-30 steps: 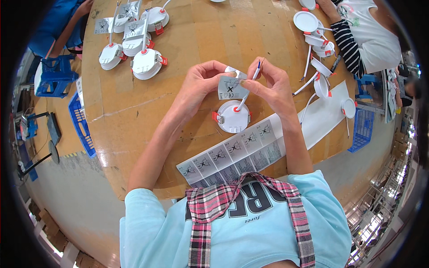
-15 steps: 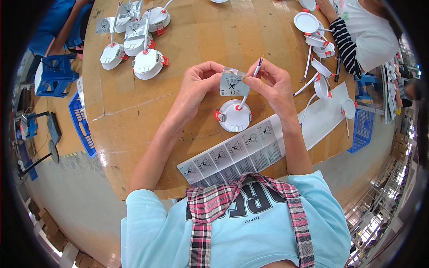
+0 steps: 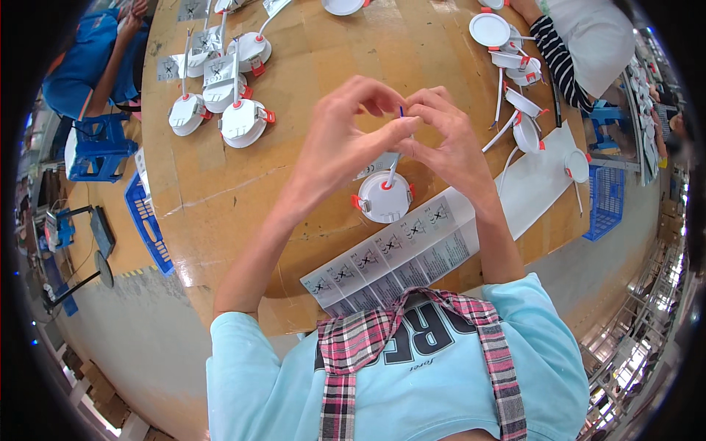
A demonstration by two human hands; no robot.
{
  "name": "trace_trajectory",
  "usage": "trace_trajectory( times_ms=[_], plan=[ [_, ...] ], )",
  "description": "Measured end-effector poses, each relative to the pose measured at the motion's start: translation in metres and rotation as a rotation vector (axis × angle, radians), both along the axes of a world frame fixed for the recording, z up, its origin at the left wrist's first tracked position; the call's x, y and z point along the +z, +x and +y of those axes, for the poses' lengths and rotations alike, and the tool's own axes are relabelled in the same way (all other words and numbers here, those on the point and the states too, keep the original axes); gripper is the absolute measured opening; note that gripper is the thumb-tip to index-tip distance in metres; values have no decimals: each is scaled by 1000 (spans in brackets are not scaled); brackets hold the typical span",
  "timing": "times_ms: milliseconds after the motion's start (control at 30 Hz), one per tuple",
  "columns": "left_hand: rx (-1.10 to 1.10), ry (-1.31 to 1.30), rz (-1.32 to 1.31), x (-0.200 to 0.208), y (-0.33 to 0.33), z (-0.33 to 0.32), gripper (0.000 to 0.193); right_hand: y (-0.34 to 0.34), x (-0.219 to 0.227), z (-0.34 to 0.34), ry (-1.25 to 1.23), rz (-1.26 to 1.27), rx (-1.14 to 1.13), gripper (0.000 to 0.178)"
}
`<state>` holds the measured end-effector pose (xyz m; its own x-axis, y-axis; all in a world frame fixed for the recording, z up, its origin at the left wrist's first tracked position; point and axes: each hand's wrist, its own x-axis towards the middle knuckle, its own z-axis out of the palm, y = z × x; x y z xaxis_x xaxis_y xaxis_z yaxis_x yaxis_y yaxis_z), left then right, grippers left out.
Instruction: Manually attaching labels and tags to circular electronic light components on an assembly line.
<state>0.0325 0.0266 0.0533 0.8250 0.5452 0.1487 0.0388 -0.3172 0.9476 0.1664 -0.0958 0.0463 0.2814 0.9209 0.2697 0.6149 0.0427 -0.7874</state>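
Note:
A round white downlight with red-tipped spring clips lies on the table in front of me. Its white cable rises into my hands, and a blue wire end pokes up between the fingers. My left hand curls in, thumb and fingertips closed at the cable's upper end. Opposite it, my right hand pinches the same cable, thumb tip beside the left thumb. Part of a silver printed label shows below the left thumb, by the cable; the fingers hide the rest.
A strip of silver labels lies near me, over a long white backing sheet. Finished-looking downlights with labelled cables stand at far left; more downlights line the right. Co-workers sit at both far corners. Blue baskets flank the table.
The left hand has moved from the label's left side up to the cable end, meeting the right hand. The label, fully visible before, is now mostly hidden. The view has shifted slightly.

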Motion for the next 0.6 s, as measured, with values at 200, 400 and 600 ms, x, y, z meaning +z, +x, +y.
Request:
trace_trajectory(
  times_ms=[200, 400, 600],
  plan=[
    [-74, -123, 86, 4, 10, -2, 17, 2, 9, -7, -126, 48, -6, 24],
    [-37, -108, 98, 1, 10, 3, 14, -1, 10, -12, -195, 132, -102, 20],
    [-14, 20, 163, -5, 11, 20, 13, -12, 29, -16, 23, -169, 99, 14]
  ],
)
